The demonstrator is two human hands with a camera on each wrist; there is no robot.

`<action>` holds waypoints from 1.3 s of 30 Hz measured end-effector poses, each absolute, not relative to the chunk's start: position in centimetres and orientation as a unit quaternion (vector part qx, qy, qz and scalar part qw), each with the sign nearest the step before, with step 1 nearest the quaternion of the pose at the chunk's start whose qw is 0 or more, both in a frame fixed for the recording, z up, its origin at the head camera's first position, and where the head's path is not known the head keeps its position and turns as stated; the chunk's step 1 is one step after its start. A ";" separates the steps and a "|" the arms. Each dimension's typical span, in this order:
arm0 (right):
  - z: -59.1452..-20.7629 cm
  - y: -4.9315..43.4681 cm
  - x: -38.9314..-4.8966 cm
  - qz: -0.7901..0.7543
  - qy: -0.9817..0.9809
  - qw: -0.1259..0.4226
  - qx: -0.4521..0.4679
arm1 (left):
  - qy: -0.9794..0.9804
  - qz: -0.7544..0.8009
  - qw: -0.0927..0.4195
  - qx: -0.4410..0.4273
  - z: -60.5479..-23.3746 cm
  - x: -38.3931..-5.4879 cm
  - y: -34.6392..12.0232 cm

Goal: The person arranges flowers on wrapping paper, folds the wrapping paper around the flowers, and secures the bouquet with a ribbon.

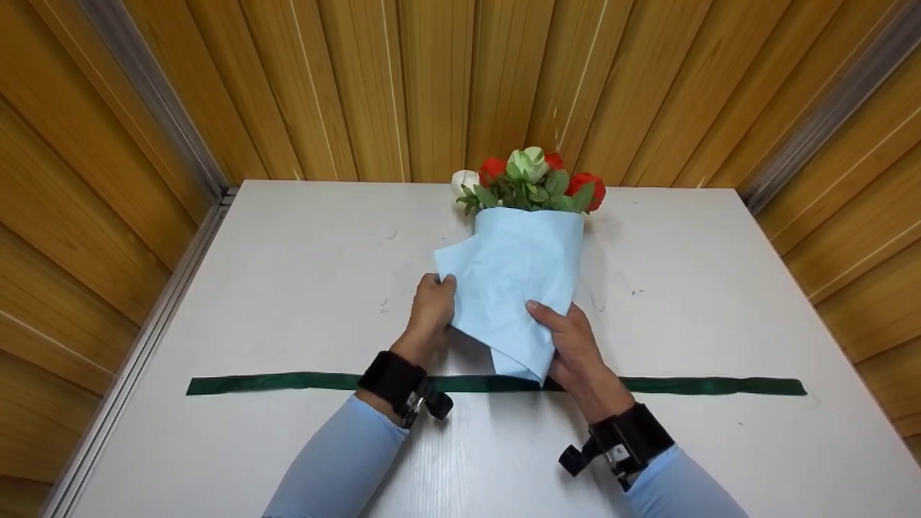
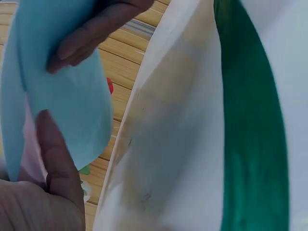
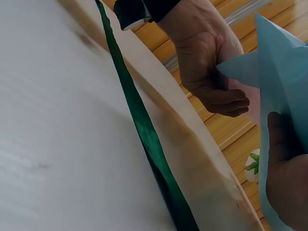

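A bouquet of red, white and pale green flowers (image 1: 527,165) with green leaves stands out of the top of a light blue wrapping paper (image 1: 518,266). My left hand (image 1: 434,302) pinches the paper's left edge between thumb and fingers. Around the lower right of the wrap, my right hand (image 1: 572,342) grips the bundle, its thumb lying across the front. In the left wrist view a pink inner side (image 2: 31,149) of the paper shows beside the left thumb. The stems are hidden inside the wrap.
A dark green ribbon (image 1: 273,383) lies across the white table (image 1: 324,288), passing behind the wrap's lower tip. Wood-plank walls (image 1: 432,86) rise at the back and both sides. Black camera straps (image 1: 392,381) sit on both wrists.
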State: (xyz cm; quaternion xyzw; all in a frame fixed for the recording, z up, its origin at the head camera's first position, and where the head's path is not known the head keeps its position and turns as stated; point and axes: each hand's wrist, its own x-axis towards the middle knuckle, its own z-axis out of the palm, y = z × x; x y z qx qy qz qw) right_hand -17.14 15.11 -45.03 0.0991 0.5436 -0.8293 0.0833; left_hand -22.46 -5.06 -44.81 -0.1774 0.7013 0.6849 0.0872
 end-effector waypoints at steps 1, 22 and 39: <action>-44.9 15.0 -17.1 -0.830 0.544 0.084 0.093 | 0.703 0.683 0.088 -0.179 -45.0 -22.4 -4.8; -45.6 15.2 -14.5 -0.786 0.606 0.114 0.041 | 0.499 0.844 0.168 -0.101 -43.7 -20.0 -4.8; -46.9 16.5 -12.5 -0.716 0.668 0.197 0.052 | 0.547 0.796 0.250 -0.071 -45.4 -18.6 -4.7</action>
